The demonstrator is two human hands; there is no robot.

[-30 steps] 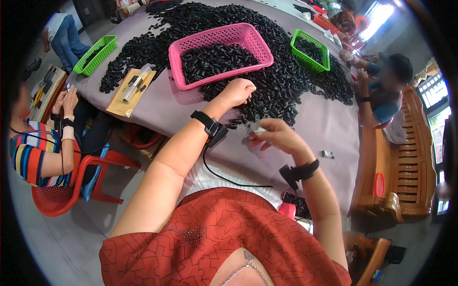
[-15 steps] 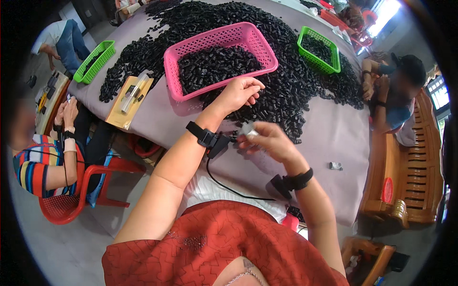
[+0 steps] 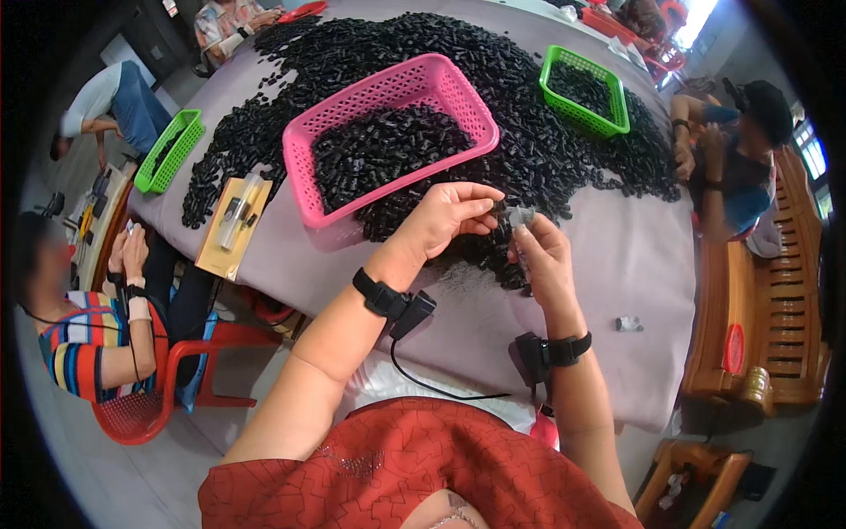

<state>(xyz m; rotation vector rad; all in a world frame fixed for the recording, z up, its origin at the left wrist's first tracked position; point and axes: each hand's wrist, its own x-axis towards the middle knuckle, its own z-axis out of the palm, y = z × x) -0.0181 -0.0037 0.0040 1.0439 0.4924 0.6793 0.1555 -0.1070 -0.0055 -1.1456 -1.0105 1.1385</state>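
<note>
A table (image 3: 608, 251) under a pale mauve cloth takes up the middle of the frame, and a broad heap of black pieces (image 3: 515, 88) spreads over its upper part. A pink basket (image 3: 401, 186), partly filled with the same pieces, sits upper centre; a green basket (image 3: 582, 115) stands upper right.

Near the centre, the left hand (image 3: 445, 220) is bent with thumb and forefinger close together; whether they pinch anything, I cannot tell. Just to its right, the right hand (image 3: 542, 256) pinches a small greyish-white item (image 3: 522, 215) between thumb and fingers. The item pokes out above that grip, near the left fingertips, over the heap's lower edge. A similar wrapped item (image 3: 628, 324) lies on the cloth at right.

Half a second ago the right hand was lower and further left, blurred, below the left hand; now the two are nearly level.
</note>
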